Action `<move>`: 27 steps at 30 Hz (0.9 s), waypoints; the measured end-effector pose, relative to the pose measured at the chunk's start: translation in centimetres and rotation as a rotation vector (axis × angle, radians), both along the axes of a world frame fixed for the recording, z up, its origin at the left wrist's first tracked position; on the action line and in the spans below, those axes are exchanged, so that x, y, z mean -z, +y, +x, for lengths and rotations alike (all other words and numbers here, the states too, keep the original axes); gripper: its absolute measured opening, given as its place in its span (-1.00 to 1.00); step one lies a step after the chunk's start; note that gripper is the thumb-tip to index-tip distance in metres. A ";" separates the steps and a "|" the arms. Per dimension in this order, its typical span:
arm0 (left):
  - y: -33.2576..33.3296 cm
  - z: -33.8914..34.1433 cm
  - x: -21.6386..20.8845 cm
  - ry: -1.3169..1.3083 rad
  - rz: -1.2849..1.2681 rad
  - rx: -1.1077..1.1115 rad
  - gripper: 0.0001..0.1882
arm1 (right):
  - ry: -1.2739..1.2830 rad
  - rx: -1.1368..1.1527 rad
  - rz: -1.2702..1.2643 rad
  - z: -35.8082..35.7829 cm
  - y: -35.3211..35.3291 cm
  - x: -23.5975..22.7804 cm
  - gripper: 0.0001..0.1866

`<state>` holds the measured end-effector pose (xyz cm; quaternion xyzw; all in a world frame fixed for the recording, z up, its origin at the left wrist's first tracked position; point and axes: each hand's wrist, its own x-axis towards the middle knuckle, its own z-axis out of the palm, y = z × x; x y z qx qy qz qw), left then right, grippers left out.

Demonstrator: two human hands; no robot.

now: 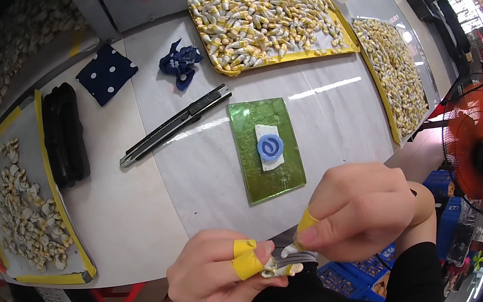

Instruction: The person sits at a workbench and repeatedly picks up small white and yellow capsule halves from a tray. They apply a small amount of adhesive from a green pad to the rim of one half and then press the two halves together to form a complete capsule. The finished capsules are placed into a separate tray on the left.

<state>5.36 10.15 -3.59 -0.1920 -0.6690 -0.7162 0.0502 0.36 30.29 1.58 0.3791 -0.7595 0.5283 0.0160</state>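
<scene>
Low in front of me, my left hand (210, 274) pinches a small white-and-yellow molded piece (290, 270) with a pale peach tip. Yellow tape wraps two of its fingers. Close on its right, my right hand (362, 205) is closed, thumb against a taped finger, on a small curved white piece (290, 248). The two pieces almost meet; whether they touch I cannot tell. Beyond the hands lies a green glass plate (258, 180). On it is a white pad (270, 164) bearing a round blue piece (278, 147) with a curved groove.
Yellow-edged trays with many small white-and-yellow pieces stand at the back (278, 60), right (380, 93) and left (53, 179). A utility knife (175, 124), dotted cloth (107, 77), crumpled navy cloth (181, 65) and black case (64, 137) lie on the table. An orange fan (479, 146) stands right.
</scene>
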 end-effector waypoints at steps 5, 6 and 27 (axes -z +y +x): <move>0.4 0.3 -0.1 0.002 -0.027 0.001 -0.64 | 0.046 -0.036 -0.029 0.3 0.0 0.7 -0.87; 0.4 0.2 -0.2 0.000 -0.048 0.024 -0.64 | 0.053 -0.047 -0.031 0.2 0.1 0.8 -0.88; 0.9 0.5 -0.7 0.136 -0.079 0.013 -0.62 | -0.049 -0.103 -0.115 0.9 0.0 0.2 -0.84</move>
